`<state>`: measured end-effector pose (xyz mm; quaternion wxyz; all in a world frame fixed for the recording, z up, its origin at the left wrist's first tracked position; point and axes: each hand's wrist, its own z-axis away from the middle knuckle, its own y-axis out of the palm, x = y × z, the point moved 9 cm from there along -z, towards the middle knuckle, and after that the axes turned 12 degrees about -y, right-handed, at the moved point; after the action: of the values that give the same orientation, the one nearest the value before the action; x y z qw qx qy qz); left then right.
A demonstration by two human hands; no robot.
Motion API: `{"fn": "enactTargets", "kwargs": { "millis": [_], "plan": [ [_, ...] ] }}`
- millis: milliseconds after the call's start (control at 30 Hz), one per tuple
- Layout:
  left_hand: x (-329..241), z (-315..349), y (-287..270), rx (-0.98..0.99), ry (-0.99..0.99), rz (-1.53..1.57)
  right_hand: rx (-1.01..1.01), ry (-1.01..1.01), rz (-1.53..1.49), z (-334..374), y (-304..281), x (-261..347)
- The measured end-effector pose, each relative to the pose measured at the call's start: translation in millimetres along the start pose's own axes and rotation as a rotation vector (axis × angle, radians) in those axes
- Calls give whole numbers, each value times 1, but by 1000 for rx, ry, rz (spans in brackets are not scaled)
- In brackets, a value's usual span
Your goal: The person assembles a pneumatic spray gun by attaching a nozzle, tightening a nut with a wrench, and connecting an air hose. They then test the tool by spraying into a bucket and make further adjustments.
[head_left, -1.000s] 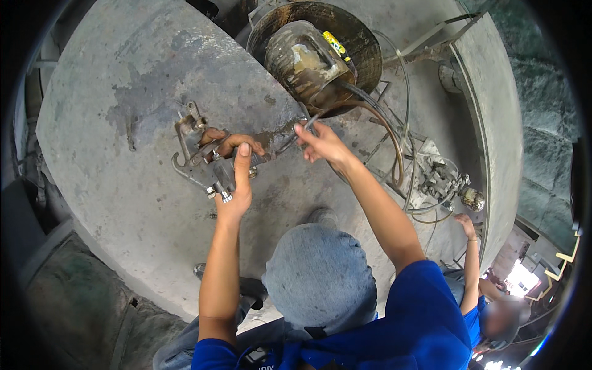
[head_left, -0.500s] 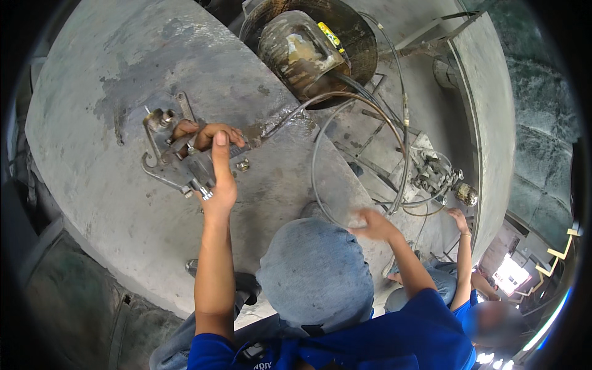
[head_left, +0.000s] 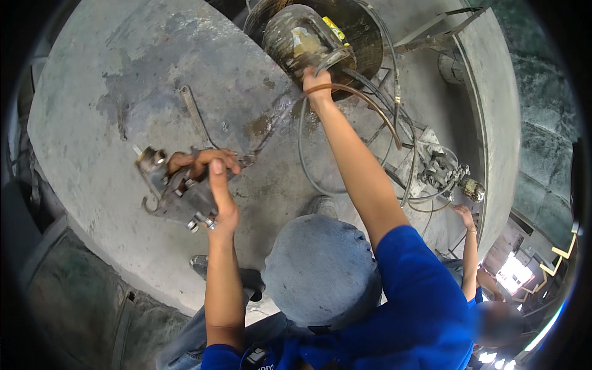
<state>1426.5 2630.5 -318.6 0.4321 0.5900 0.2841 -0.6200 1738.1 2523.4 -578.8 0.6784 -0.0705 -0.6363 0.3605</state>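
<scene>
My left hand (head_left: 217,182) is wrapped round a grey metal mechanical assembly (head_left: 196,197), lifted over the concrete surface (head_left: 271,185). A hooked arm, bolt-like fittings and a round end piece show on the assembly, which is slightly blurred. My right hand (head_left: 317,86) reaches far forward, closed on a grey hose (head_left: 302,139) beside the dirty jerrycan (head_left: 302,37). A brown hose (head_left: 364,98) passes close by that hand. On the concrete beyond my left hand lies a spanner (head_left: 193,110), with a thin metal rod (head_left: 121,120) to its left.
The jerrycan stands in a round dark tub (head_left: 373,31), with a yellow packet (head_left: 335,31) on it. Hoses run right to a machine with a motor-like part (head_left: 439,172). A co-worker's hand (head_left: 465,216) is near it. A raised ledge (head_left: 487,105) bounds the right side.
My right hand has moved from beside my knee forward to the tub and closed on the hose. My left hand has tilted and lowered the metal assembly, uncovering more of the spanner.
</scene>
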Motion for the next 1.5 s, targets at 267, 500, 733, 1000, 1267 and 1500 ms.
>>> {"fn": "enactTargets", "kwargs": {
  "millis": [267, 500, 733, 1000, 1267, 1500],
  "plan": [
    [-5, -43, 9, -49, 126, -158, 813, -157, 52, 216, -103, 71],
    [16, -54, 55, 101, 76, -370, 703, -428, -95, 221, -207, 180],
    [45, -23, 50, 312, -193, -326, 400, -303, 72, 146, -262, 239],
    [42, 0, 63, 435, -349, -174, 529, -278, -64, 96, -254, 269],
    [58, 32, 82, 564, -479, -195, 376, -858, 555, 66, -254, 327],
    [64, 31, 76, 457, -451, 20, 746, -452, 281, 72, -231, 284]
  ]
}}
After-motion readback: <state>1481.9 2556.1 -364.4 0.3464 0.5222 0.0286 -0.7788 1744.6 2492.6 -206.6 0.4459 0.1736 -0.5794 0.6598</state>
